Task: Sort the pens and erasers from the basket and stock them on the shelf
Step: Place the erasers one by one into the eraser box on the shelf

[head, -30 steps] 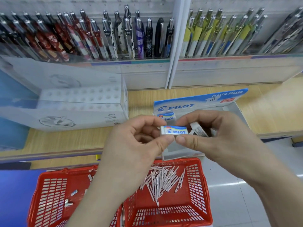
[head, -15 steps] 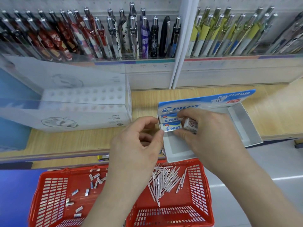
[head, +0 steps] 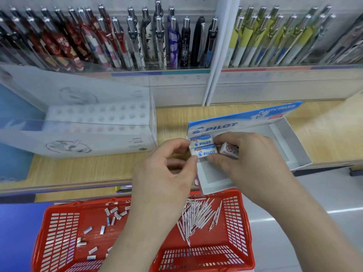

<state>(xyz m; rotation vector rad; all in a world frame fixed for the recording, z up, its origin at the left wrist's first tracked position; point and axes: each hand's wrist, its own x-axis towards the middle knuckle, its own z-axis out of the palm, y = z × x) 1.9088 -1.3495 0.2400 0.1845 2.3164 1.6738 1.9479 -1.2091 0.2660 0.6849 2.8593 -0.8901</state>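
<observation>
Two blue-and-white Pilot erasers lie in the back left corner of the open Pilot display box [head: 282, 138] on the wooden shelf: a rear eraser [head: 202, 140] and a front eraser [head: 205, 152]. My left hand [head: 167, 169] pinches the front eraser's left end. My right hand [head: 249, 158] touches its right end with the thumb and holds another eraser [head: 228, 150], back side up, in the fingers. Below, a red basket [head: 59, 236] holds several loose erasers [head: 115, 213] on the left and a pile of white pens [head: 198, 214] on the right.
A clear plastic display case [head: 82, 122] with a white dimpled tray stands left of the box. Racks of upright pens [head: 137, 40] fill the back wall, split by a white divider [head: 220, 52]. The grey floor [head: 314, 222] shows at the right.
Both hands moved forward from above the basket to the box. The eraser held between them now lies in the box, in front of the first one.
</observation>
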